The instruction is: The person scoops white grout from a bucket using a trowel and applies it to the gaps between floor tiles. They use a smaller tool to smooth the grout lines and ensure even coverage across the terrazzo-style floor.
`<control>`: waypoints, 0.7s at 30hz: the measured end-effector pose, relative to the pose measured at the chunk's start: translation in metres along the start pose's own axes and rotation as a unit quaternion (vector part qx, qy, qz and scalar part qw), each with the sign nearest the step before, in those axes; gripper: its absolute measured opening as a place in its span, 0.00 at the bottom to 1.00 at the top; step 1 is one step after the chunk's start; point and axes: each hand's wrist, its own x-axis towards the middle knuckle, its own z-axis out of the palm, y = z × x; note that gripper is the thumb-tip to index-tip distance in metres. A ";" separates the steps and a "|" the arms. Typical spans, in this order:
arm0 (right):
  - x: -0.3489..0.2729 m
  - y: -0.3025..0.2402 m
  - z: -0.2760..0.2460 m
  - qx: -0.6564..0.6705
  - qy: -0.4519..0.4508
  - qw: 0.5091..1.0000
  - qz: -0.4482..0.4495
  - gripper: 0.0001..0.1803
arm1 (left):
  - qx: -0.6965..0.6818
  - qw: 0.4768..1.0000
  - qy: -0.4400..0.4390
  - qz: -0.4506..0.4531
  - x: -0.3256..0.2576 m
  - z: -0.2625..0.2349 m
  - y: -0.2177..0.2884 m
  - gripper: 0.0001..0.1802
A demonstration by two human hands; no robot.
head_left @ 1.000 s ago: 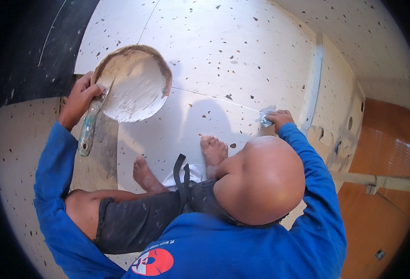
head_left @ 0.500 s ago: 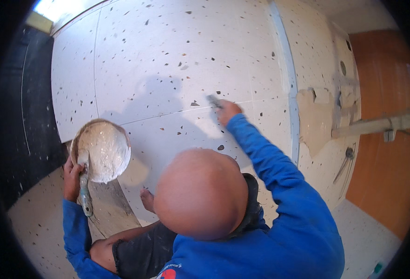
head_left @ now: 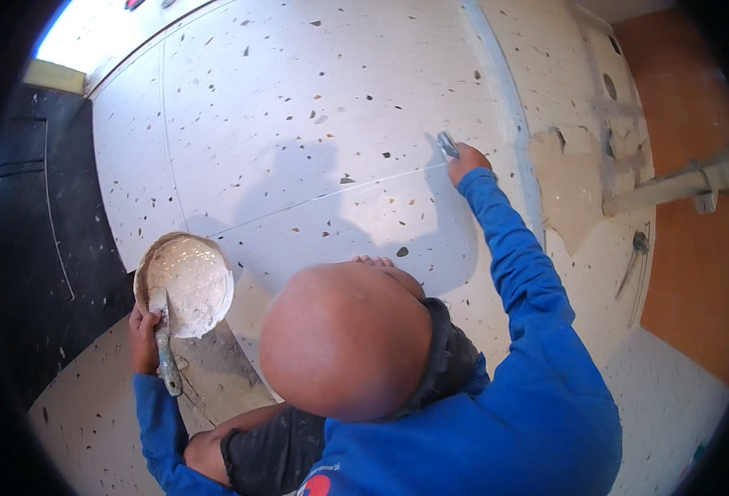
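My left hand (head_left: 143,337) grips the rim of a round pan (head_left: 184,283) filled with white grout, together with the handle of a trowel (head_left: 164,343) whose blade lies in the pan. My right arm in a blue sleeve stretches far forward. My right hand (head_left: 466,161) holds a small metal scraper (head_left: 447,145) against the thin joint line (head_left: 331,197) between large white speckled floor tiles. I squat low, and my head and one bare foot (head_left: 373,261) fill the middle of the view.
Black tiling (head_left: 42,248) borders the white floor on the left. A broken plaster patch (head_left: 564,186), a pale pipe (head_left: 678,183) and a hanging hose fitting (head_left: 634,256) sit to the right, beside an orange wooden surface (head_left: 687,273). A grey smear (head_left: 216,372) lies by the pan.
My right hand has reached farther forward and to the right along the joint with the scraper. The pan and trowel stay in my left hand, now lower left in view.
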 end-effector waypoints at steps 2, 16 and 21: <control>-0.009 -0.028 0.005 -0.013 -0.043 0.999 0.015 0.13 | 0.042 0.998 0.037 0.004 -0.005 -0.001 -0.003 0.27; -0.091 -0.276 -0.042 0.255 -0.423 0.817 -0.298 0.13 | -0.069 0.996 -0.009 0.064 -0.012 0.030 0.052 0.17; -0.143 -0.369 -0.074 0.020 -0.373 0.760 -0.532 0.14 | -0.057 0.994 -0.021 0.093 -0.019 0.030 0.071 0.16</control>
